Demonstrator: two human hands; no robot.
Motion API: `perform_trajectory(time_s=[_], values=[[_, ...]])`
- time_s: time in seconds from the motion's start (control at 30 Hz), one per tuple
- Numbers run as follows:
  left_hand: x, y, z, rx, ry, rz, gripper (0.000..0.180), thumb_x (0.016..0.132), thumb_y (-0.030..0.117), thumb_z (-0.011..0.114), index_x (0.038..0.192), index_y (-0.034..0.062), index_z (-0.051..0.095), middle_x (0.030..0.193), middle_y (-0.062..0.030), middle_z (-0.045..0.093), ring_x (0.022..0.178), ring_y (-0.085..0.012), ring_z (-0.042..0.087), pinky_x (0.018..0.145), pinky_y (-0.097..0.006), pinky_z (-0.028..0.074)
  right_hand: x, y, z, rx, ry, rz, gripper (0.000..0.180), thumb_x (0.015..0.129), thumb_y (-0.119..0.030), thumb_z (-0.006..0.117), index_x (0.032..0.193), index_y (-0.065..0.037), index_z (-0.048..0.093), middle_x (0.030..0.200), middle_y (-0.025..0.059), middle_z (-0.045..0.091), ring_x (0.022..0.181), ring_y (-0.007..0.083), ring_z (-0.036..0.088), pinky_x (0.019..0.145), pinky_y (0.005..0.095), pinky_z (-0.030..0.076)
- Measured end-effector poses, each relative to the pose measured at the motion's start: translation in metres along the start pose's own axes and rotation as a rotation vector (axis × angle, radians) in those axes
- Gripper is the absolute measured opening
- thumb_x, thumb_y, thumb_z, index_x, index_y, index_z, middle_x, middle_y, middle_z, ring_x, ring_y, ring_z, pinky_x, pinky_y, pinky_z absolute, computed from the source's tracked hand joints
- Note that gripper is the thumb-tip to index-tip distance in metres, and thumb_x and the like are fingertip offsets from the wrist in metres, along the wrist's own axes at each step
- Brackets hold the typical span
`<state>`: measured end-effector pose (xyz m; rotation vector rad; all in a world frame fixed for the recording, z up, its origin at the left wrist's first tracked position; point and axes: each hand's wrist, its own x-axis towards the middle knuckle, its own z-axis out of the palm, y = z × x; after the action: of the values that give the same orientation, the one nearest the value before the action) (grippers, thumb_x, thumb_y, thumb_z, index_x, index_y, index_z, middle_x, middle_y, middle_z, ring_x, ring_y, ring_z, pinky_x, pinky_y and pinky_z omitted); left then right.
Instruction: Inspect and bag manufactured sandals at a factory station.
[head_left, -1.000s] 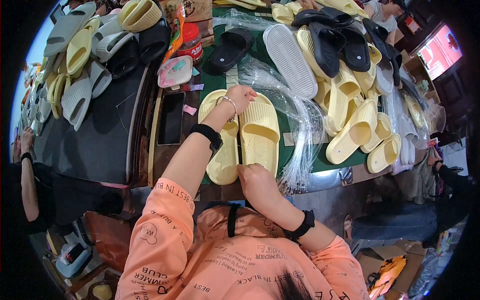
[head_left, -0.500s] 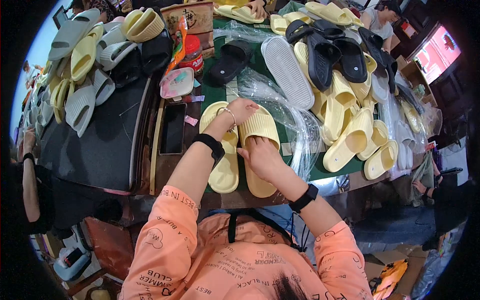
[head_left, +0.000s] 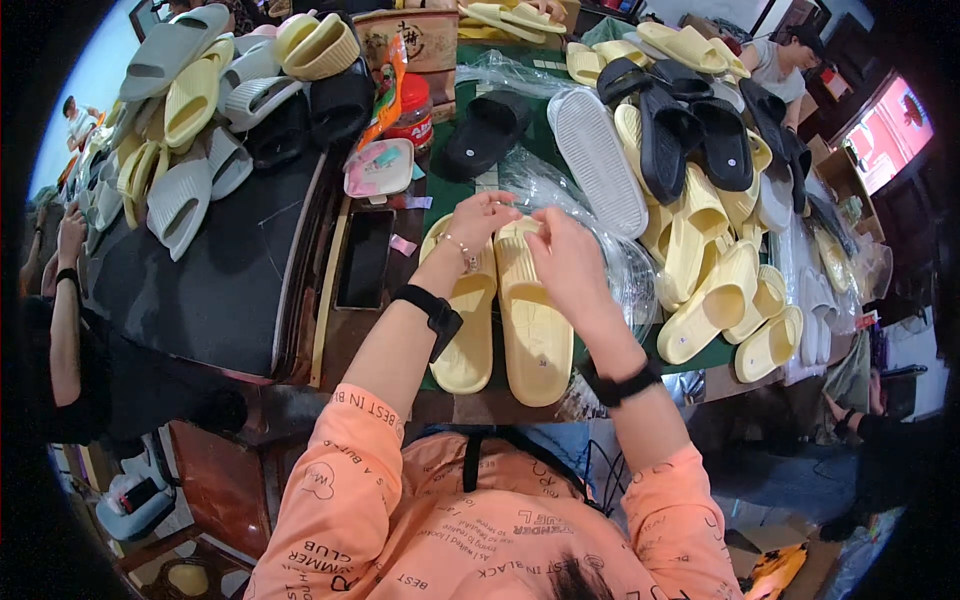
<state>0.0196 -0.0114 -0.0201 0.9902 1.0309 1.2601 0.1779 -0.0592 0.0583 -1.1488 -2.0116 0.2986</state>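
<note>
Moved the right hand [head_left: 565, 260] from the near end of the right yellow slipper [head_left: 535, 340], by way of its foot opening, up to its strap, close beside the left hand [head_left: 480, 220]. Drew that slipper back, past the near end of the left yellow slipper [head_left: 466, 345]. Uncovered a small dark mark [head_left: 543, 363] near the right slipper's heel.

We read a small dark number inside the pale-yellow, rib-strapped slipper [head_left: 537, 330]; nearer than it, black lettering on our orange cloth top [head_left: 480, 530]; beyond it leftward, white letters on the red-lidded round jar [head_left: 411, 128], dark characters on the brown paper bag [head_left: 430, 60].
</note>
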Motion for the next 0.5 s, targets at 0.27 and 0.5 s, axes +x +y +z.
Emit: perform_trajectory(time_s=[0.27,0.5], values=[[-0.01,0.002,0.003,-0.053,0.101,0.096,0.045,0.09,0.025,0.052,0.126,0.0034,0.036,0.087,-0.0018,0.054,0.063,-0.0045,0.044,0.054,-0.018,0.034,0.02,0.045,0.077,0.542,-0.178,0.505,0.015,0.082,-0.01,0.052,0.088,0.001,0.059,0.075,0.0109,0.062,0.069,0.0166,0.059,0.064,0.0297,0.046],[-0.011,0.006,0.008,-0.189,0.059,-0.017,0.066,0.091,0.056,0.024,0.135,0.0073,0.024,0.089,-0.0053,0.053,0.058,-0.0086,0.047,0.054,-0.018,0.034,0.009,0.029,0.076,0.939,-0.117,0.391,0.013,0.086,-0.005,0.052,0.096,0.002,0.053,0.081,0.0058,0.061,0.071,0.01,0.057,0.064,0.024,0.045]])
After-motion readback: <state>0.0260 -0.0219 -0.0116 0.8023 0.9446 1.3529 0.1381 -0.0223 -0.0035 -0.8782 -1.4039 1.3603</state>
